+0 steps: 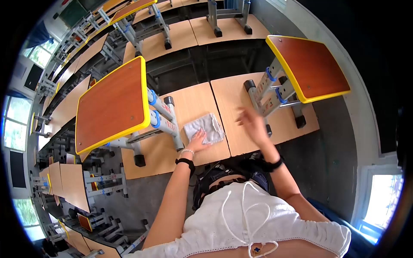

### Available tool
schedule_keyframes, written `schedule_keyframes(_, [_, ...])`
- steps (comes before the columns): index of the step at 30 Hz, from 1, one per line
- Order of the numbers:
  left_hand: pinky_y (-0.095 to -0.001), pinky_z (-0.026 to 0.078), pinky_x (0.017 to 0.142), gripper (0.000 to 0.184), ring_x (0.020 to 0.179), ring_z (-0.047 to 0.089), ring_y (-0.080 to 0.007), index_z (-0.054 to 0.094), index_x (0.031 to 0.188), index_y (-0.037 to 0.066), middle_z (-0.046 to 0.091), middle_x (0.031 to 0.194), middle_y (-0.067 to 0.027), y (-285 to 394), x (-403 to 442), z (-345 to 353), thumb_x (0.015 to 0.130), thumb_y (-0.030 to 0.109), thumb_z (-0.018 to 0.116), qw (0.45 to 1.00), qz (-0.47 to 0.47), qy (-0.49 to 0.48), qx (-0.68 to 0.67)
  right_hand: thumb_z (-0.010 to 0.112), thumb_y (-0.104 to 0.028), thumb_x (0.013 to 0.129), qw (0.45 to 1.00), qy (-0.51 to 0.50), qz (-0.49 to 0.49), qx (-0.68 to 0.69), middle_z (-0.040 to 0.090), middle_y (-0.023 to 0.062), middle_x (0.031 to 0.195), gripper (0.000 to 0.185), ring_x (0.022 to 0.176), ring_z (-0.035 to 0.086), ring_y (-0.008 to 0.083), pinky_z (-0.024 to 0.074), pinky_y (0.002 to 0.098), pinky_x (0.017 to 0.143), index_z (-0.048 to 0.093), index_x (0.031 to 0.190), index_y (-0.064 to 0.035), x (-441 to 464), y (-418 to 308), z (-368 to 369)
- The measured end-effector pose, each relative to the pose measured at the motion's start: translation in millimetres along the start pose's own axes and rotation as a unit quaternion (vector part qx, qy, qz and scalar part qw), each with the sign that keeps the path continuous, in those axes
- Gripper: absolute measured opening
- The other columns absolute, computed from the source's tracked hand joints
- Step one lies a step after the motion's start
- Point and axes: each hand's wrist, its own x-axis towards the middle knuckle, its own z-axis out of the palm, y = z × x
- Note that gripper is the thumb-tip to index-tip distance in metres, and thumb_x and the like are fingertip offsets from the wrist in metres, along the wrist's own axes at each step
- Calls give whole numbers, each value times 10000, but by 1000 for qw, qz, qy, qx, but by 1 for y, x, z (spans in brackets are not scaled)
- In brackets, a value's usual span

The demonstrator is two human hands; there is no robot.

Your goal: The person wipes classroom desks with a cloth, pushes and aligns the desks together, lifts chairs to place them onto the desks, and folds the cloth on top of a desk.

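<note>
My left hand (pixel 198 141) lies flat with fingers spread on a folded whitish cloth (pixel 211 124), pressing it to the light wood desktop (pixel 193 101). My right hand (pixel 253 124) hangs above the neighbouring desktop (pixel 230 92), fingers apart and a little blurred, with nothing in it. To the left of the cloth stands an upturned stool (pixel 114 105) with a reddish-brown, yellow-edged seat, its grey frame resting on the desk. A second stool (pixel 312 69) of the same kind is on the right desk, just beyond my right hand.
Further rows of desks (pixel 165 41) carry more stools ahead and to the left. A wall (pixel 340 86) runs along the right side, with a bright window (pixel 383 200) low down. Grey floor (pixel 150 193) shows at my left.
</note>
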Motion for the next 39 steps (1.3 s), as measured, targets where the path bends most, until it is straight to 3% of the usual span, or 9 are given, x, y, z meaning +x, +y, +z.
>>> schedule_keyframes(3, [-387, 118, 1007, 785, 1243, 105, -360, 297, 1266, 75, 81, 1346, -219, 3, 1, -2, 703, 604, 442, 999, 9, -37, 26, 531, -100, 742, 939, -204, -51, -271, 525, 145, 960, 348, 820, 544, 264, 446, 322, 697, 471, 1081, -51, -23, 65, 40])
schedule_keyframes(8, [-387, 131, 1007, 587, 1238, 165, -310, 374, 1222, 126, 272, 1296, -186, 2, -14, 7, 746, 450, 491, 985, 145, -96, 12, 605, -236, 668, 850, -310, -140, -403, 341, 166, 1227, 565, 1107, 360, 309, 335, 384, 888, 396, 1153, -35, -54, 147, 76])
schedule_keyframes(11, [-379, 317, 905, 489, 1057, 412, -333, 504, 1091, 135, 461, 1127, -179, 17, -22, 20, 641, 320, 553, 967, 214, -99, 93, 620, -339, 627, 740, -389, -131, -532, 289, 163, 1280, 668, 1164, 302, 289, 303, 420, 908, 378, 1173, -38, -73, 171, 86])
schedule_keyframes(13, [-367, 368, 853, 459, 995, 462, -328, 513, 1065, 135, 465, 1099, -212, 27, -20, 33, 657, 344, 497, 955, 173, -158, 182, 619, -385, 616, 752, -340, -166, -540, 261, 160, 1301, 706, 1178, 282, 298, 285, 445, 917, 375, 1182, -40, -90, 183, 90])
schedule_keyframes(17, [-391, 149, 1005, 629, 1235, 120, -345, 351, 1244, 229, 27, 1365, -175, 19, -25, 53, 665, 414, 515, 958, 89, -193, 191, 618, -399, 627, 755, -347, -133, -539, 224, 128, 1329, 741, 1204, 253, 269, 274, 481, 915, 334, 1224, -64, -91, 205, 90])
schedule_keyframes(24, [-455, 93, 1005, 794, 1243, 53, -386, 205, 1300, 222, -1, 1375, -146, 42, -46, 54, 629, 400, 592, 964, 43, -145, 220, 599, -370, 667, 781, -384, -99, -483, 145, 68, 1367, 723, 1234, 209, 236, 289, 534, 884, 269, 1266, -135, -92, 208, 81])
schedule_keyframes(29, [-602, 186, 908, 785, 1254, 63, -341, 165, 1302, 292, -11, 1380, -101, 9, -37, 85, 662, 449, 590, 970, 34, -97, 221, 563, -348, 695, 793, -353, -97, -486, 179, 45, 1361, 664, 1231, 220, 219, 312, 537, 856, 283, 1265, -153, -97, 240, 94])
schedule_keyframes(31, [-601, 188, 909, 783, 1255, 63, -340, 167, 1302, 293, -11, 1381, -98, 6, -29, 78, 661, 446, 591, 974, 25, -74, 212, 629, -393, 611, 826, -294, -127, -464, 292, 144, 1281, 711, 1123, 349, 299, 355, 442, 848, 376, 1201, -86, -99, 256, 101])
schedule_keyframes(39, [-594, 196, 910, 777, 1256, 64, -334, 173, 1299, 297, -12, 1383, -85, 14, -23, 61, 660, 433, 593, 978, 22, -44, 202, 611, -366, 623, 818, -280, -152, -478, 326, 165, 1258, 656, 1115, 364, 299, 369, 431, 825, 406, 1179, -84, -100, 242, 99])
